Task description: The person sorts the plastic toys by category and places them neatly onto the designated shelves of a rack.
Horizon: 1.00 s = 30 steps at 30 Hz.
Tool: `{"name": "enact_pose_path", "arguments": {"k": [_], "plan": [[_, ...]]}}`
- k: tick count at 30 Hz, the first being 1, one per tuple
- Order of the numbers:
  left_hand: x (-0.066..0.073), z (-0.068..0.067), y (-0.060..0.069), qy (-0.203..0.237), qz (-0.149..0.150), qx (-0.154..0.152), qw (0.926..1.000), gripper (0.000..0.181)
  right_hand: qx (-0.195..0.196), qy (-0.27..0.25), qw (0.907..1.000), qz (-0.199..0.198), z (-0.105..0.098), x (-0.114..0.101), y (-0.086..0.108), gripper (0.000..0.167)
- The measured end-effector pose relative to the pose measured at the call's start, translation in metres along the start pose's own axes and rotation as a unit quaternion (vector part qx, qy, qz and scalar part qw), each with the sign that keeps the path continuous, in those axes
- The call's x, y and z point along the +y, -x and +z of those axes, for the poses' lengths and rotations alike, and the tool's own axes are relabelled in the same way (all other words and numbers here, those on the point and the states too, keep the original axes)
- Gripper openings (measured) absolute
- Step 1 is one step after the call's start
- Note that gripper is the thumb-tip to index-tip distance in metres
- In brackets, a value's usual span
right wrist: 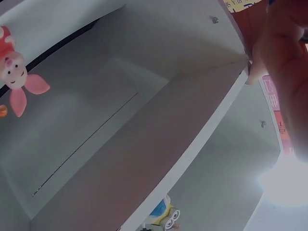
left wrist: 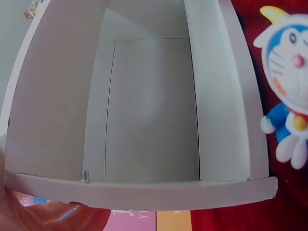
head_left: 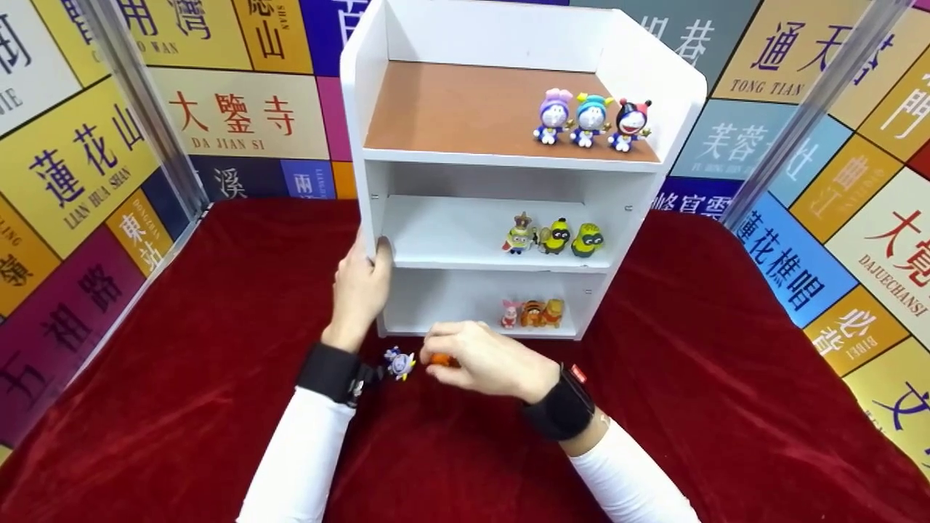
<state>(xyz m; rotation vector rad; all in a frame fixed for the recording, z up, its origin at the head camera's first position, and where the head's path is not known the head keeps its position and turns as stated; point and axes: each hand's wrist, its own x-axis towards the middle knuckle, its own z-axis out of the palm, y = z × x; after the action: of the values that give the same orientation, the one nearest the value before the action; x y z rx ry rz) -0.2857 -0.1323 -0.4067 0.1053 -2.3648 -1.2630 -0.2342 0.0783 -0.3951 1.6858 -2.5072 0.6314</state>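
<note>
My left hand (head_left: 361,287) grips the left side panel of a white toy shelf (head_left: 354,181), with the thumb at the front edge. In the left wrist view, part of that hand shows at the lower left, behind the panel. My right hand (head_left: 483,359) is low in front of the bottom board, fingers and thumb curled round a small orange figure (head_left: 441,359), mostly hidden. Beside it on the red cloth lies a blue-and-white cat figure (head_left: 399,363), seen large in the left wrist view. The right wrist view shows the shelf's compartments.
Three cat figures (head_left: 592,120) stand on the brown top board. Three yellow minion figures (head_left: 556,238) occupy the middle shelf. A pink pig figure (head_left: 509,314), a tiger figure (head_left: 533,314) and a bear figure (head_left: 554,313) stand at the bottom right. Printed panels surround the red cloth (head_left: 182,363).
</note>
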Motion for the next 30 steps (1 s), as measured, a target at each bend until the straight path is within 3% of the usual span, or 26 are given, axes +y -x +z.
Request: {"name": "enact_pose_path", "arguments": {"k": [6,11,14,18,20,23,26,30], "plan": [[-0.002,0.000,0.000,0.003,0.002,0.002,1.0000,0.049,0.060,-0.026,0.9978,0.008,-0.006,-0.003,0.001,0.034],[-0.003,0.000,0.002,0.003,-0.006,-0.003,1.0000,0.054,0.165,0.003,0.9861,-0.019,-0.025,-0.005,0.002,0.037],[-0.001,-0.001,0.001,0.001,-0.003,-0.003,1.0000,0.055,0.243,0.017,0.9696,-0.018,-0.048,-0.008,0.000,0.031],[0.002,-0.001,-0.002,0.005,0.008,0.007,0.9999,0.055,0.345,0.055,0.9369,0.002,-0.090,-0.014,-0.005,0.024],[0.002,-0.001,-0.003,0.007,0.010,0.010,0.9999,0.054,0.377,0.078,0.9227,0.013,-0.111,-0.016,-0.008,0.022],[0.002,0.000,-0.003,0.004,0.010,0.011,0.9999,0.053,0.384,0.115,0.9154,0.031,-0.141,-0.017,-0.014,0.021],[0.001,0.001,-0.002,0.006,0.006,0.008,0.9999,0.053,0.364,0.139,0.9192,0.057,-0.164,-0.013,-0.023,0.024],[-0.001,0.001,0.001,0.009,0.006,0.005,0.9999,0.054,0.348,0.134,0.9222,0.103,-0.177,-0.006,-0.035,0.029]]}}
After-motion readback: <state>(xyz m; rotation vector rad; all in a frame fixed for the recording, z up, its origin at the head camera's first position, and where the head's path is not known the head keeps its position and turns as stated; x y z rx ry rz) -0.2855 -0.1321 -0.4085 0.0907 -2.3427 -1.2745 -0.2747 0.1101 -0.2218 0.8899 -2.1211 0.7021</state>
